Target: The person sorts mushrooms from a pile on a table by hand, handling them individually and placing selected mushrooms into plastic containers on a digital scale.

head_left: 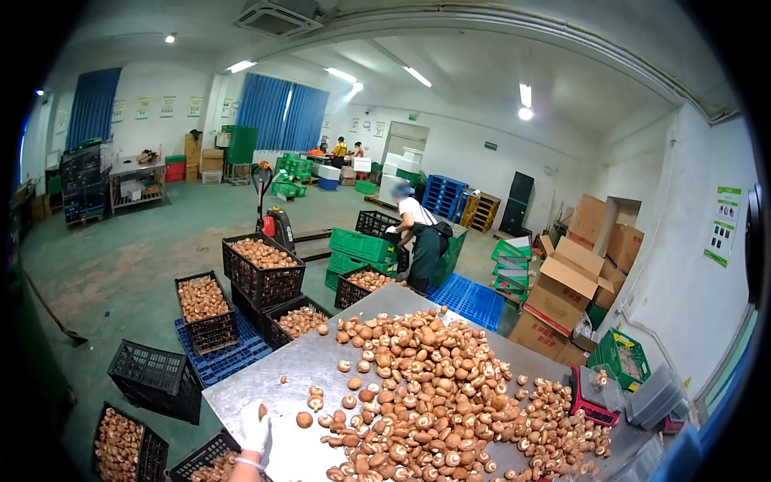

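And I've got a red-and-black pallet jack, standing out there on the green floor! Just right of it, a person in a white top and dark apron leans beside stacked green plastic crates. Beyond it, I see long pleated blue curtains; well right, a stack of blue plastic pallets, then an open brown cardboard box. Over left of it, a metal-framed workbench!
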`<state>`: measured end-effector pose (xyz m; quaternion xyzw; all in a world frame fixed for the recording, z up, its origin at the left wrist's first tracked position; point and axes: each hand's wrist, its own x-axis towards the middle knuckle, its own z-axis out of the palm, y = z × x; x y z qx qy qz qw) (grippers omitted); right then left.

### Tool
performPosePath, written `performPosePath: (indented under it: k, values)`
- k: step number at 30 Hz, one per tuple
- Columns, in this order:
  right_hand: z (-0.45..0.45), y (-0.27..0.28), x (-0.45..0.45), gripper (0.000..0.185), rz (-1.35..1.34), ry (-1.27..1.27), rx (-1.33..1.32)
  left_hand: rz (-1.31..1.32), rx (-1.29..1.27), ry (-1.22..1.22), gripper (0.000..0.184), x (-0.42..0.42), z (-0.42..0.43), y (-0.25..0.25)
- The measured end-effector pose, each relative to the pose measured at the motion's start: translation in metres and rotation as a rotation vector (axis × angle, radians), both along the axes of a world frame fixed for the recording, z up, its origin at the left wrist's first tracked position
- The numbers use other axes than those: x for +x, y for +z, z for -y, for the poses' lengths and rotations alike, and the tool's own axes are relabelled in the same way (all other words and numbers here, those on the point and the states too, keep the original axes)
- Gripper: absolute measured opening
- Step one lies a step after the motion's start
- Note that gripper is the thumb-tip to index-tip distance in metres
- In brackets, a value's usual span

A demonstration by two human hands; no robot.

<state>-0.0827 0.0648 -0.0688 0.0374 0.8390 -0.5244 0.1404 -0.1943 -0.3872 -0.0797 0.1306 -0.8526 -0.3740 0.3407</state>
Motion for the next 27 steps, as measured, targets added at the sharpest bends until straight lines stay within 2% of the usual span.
performPosePath:
  k: [2,4,6,8,10,12,14,15,16,18,20,24,26,27]
  values:
    - [0.001,0.005,-0.002,0.055,-0.004,-0.010,-0.011,-0.029,0.112,0.112,0.049,0.038,0.010,0.028]
    - [0.001,0.007,-0.004,0.055,-0.011,-0.017,-0.020,0.043,0.120,0.243,0.042,0.083,0.025,0.029]
    - [0.000,0.011,-0.004,0.054,-0.024,-0.021,-0.030,0.068,0.115,0.411,0.053,0.129,0.051,-0.027]
    - [0.001,0.017,-0.006,0.054,-0.043,-0.024,-0.047,0.106,-0.258,0.483,0.050,0.182,0.062,-0.080]
    - [0.001,0.022,-0.009,0.053,-0.072,-0.028,-0.061,0.457,-0.377,0.422,0.047,0.224,0.034,-0.034]
    - [0.002,0.030,-0.012,0.052,-0.110,-0.035,-0.077,0.357,-0.478,0.404,0.048,0.236,0.027,-0.054]
    - [0.000,0.042,-0.015,0.052,-0.161,-0.049,-0.099,0.280,-0.270,0.337,0.048,0.226,-0.005,-0.004]
    - [0.000,0.048,-0.017,0.051,-0.186,-0.056,-0.107,0.267,-0.374,0.343,0.045,0.217,-0.006,-0.033]
    - [-0.001,0.054,-0.020,0.051,-0.212,-0.068,-0.121,0.212,-0.105,0.225,0.040,0.212,-0.035,0.050]
    - [-0.005,0.064,-0.023,0.050,-0.261,-0.102,-0.149,0.099,-0.273,0.164,0.041,0.196,-0.048,0.052]
    - [-0.009,0.075,-0.020,0.050,-0.294,-0.144,-0.184,0.008,-0.162,0.085,0.047,0.160,-0.049,-0.005]
    - [-0.026,0.079,0.000,0.049,-0.320,-0.255,-0.251,-0.004,-0.109,-0.111,0.044,0.139,-0.085,0.030]
    - [-0.038,0.066,0.018,0.048,-0.321,-0.320,-0.294,-0.038,-0.053,-0.107,0.044,0.145,-0.122,0.078]
    - [-0.044,0.055,0.028,0.048,-0.328,-0.352,-0.310,-0.017,-0.058,-0.111,0.043,0.145,-0.128,0.079]
